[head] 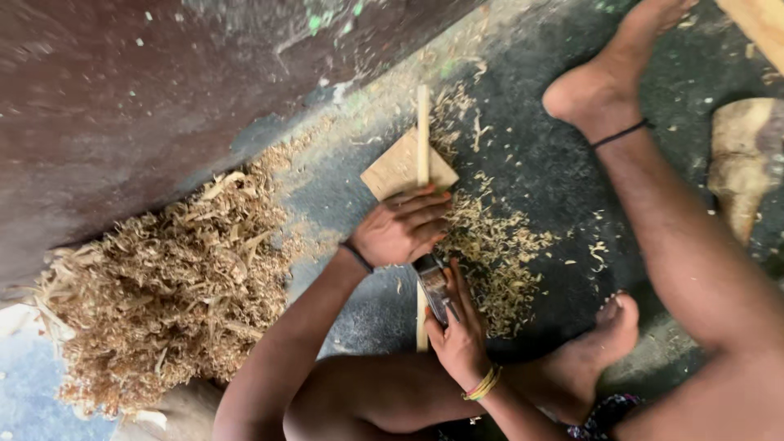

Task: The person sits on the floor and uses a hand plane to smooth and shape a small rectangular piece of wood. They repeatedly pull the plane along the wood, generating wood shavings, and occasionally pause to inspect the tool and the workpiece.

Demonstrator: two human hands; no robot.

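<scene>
Thin wooden strip (423,139) lying on a small flat board (398,169) on the floor, long axis running 12 to 6 o'clock. Left hand (400,229) presses flat on the strip, fingers together; right hand (459,331) — at 6 o'clock, nearer the strip's lower end — grips a small plane (434,286); shavings (498,253) lie at 3 o'clock.

- The left hand (402,229) presses flat on a thin wooden strip (423,135) lying over a small flat wooden block (398,169) on the dark floor (539,163).
- The right hand (459,335) grips a metal hand plane (434,287) set on the strip, just beside the left hand.
- Pale wood shavings (498,261) lie beside the strip; a big heap of shavings (171,286) sits against the wall (122,98).
- Bare feet (600,86) rest on the floor nearby.
</scene>
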